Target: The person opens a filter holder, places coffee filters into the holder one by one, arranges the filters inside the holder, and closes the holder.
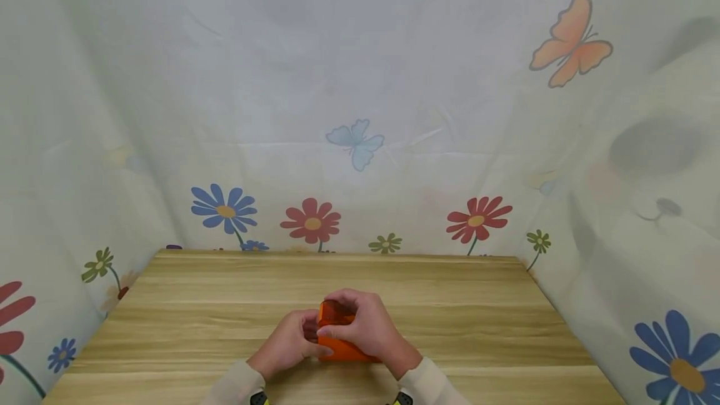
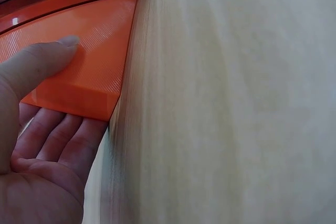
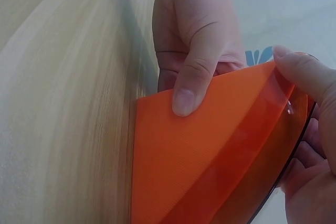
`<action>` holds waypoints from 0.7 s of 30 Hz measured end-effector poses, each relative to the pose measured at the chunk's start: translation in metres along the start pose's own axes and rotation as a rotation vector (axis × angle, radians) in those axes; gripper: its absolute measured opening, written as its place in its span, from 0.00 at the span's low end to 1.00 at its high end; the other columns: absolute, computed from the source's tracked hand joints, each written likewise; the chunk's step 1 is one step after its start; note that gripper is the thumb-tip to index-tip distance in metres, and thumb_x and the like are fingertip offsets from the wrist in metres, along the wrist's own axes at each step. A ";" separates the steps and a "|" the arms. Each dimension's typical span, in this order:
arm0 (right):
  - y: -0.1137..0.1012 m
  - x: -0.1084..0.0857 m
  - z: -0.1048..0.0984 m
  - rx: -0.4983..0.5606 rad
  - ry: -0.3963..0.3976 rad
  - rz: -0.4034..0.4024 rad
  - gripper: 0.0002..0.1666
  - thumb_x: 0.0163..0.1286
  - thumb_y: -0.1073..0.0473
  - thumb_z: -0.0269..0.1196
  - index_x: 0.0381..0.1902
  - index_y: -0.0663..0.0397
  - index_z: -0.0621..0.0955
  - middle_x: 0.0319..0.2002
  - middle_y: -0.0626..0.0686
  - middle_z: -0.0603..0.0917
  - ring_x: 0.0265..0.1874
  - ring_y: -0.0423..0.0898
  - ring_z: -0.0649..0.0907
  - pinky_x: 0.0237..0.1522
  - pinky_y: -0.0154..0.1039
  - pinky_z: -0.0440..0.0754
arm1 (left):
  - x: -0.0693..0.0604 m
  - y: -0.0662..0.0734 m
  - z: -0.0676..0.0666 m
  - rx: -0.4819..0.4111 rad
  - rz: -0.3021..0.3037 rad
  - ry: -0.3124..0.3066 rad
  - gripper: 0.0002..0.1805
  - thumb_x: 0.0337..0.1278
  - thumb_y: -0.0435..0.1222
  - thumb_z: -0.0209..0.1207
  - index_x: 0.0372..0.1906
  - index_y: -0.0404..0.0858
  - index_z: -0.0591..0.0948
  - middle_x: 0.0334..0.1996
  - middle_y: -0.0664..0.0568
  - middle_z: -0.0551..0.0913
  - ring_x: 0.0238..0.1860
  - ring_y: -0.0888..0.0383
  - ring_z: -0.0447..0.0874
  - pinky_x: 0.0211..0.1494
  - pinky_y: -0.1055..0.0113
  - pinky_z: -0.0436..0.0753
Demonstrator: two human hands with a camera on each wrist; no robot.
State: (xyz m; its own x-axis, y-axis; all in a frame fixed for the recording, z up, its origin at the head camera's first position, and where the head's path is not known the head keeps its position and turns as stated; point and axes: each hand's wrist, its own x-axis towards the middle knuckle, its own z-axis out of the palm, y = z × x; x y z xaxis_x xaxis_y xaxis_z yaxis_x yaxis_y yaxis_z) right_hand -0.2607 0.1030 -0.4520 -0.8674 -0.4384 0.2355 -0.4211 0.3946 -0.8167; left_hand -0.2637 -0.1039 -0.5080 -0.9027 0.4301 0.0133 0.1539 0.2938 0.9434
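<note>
An orange plastic case (image 1: 344, 351) with a see-through orange lid (image 1: 330, 311) stands on the wooden table near its front edge. Its lower edge touches the tabletop. My left hand (image 1: 285, 341) holds the left end, thumb pressed on the ribbed face (image 2: 94, 66) and fingers behind it. From above and to the right, my right hand (image 1: 372, 325) grips the lid part. In the right wrist view, that thumb lies at the end of the clear lid (image 3: 278, 145), with fingers on the far side. The case's contents cannot be made out.
The wooden tabletop (image 1: 225, 292) stretches around both hands. A pale curtain (image 1: 270, 80) printed with flowers and butterflies encloses the back and both sides of the table.
</note>
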 end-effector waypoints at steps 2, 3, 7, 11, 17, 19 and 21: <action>0.001 0.000 0.000 -0.001 -0.002 0.003 0.26 0.57 0.47 0.79 0.52 0.43 0.86 0.45 0.41 0.90 0.41 0.36 0.87 0.49 0.31 0.85 | 0.000 0.000 0.000 -0.001 -0.001 0.001 0.24 0.49 0.36 0.78 0.54 0.43 0.85 0.48 0.53 0.90 0.45 0.57 0.88 0.52 0.67 0.87; 0.001 0.000 0.000 -0.001 -0.001 0.004 0.26 0.57 0.47 0.79 0.53 0.42 0.86 0.45 0.41 0.90 0.42 0.36 0.87 0.49 0.31 0.85 | 0.000 0.000 0.000 -0.002 -0.002 0.001 0.24 0.49 0.36 0.78 0.54 0.43 0.85 0.48 0.53 0.90 0.45 0.57 0.88 0.52 0.67 0.87; 0.001 0.001 0.000 0.000 -0.004 0.007 0.26 0.57 0.47 0.79 0.53 0.44 0.86 0.45 0.41 0.90 0.42 0.36 0.87 0.49 0.31 0.85 | 0.001 -0.001 0.000 -0.010 -0.003 -0.001 0.24 0.49 0.36 0.77 0.54 0.43 0.85 0.48 0.53 0.90 0.46 0.57 0.88 0.53 0.67 0.87; 0.001 0.001 0.000 -0.001 -0.006 0.004 0.27 0.58 0.48 0.79 0.54 0.48 0.86 0.45 0.42 0.90 0.42 0.36 0.87 0.49 0.30 0.85 | 0.001 -0.002 0.000 -0.004 -0.006 0.001 0.24 0.50 0.36 0.77 0.54 0.44 0.85 0.48 0.53 0.90 0.46 0.57 0.88 0.54 0.66 0.88; 0.001 0.001 -0.001 -0.006 -0.004 0.003 0.26 0.58 0.48 0.79 0.54 0.45 0.86 0.46 0.42 0.90 0.42 0.36 0.87 0.49 0.30 0.85 | 0.002 -0.002 0.001 0.004 -0.008 0.003 0.23 0.50 0.37 0.77 0.54 0.44 0.85 0.48 0.53 0.90 0.46 0.57 0.88 0.54 0.64 0.88; 0.001 0.001 -0.001 -0.009 -0.002 0.004 0.26 0.58 0.48 0.78 0.53 0.44 0.86 0.46 0.42 0.90 0.42 0.36 0.87 0.49 0.31 0.86 | 0.002 -0.002 0.001 0.010 -0.007 0.002 0.23 0.50 0.37 0.77 0.53 0.44 0.85 0.48 0.53 0.90 0.47 0.57 0.88 0.54 0.64 0.88; 0.002 0.001 -0.001 -0.011 -0.001 0.002 0.26 0.58 0.47 0.78 0.53 0.44 0.86 0.46 0.42 0.90 0.42 0.36 0.87 0.49 0.31 0.86 | 0.003 -0.002 0.001 0.016 -0.006 0.001 0.23 0.50 0.37 0.77 0.53 0.45 0.85 0.48 0.54 0.90 0.47 0.57 0.88 0.54 0.65 0.87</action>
State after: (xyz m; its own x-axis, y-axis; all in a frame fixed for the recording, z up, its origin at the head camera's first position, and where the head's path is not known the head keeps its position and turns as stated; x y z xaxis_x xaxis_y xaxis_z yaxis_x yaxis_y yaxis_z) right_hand -0.2629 0.1044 -0.4528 -0.8679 -0.4384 0.2337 -0.4225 0.4039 -0.8114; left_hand -0.2664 -0.1025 -0.5101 -0.9041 0.4272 0.0076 0.1543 0.3100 0.9381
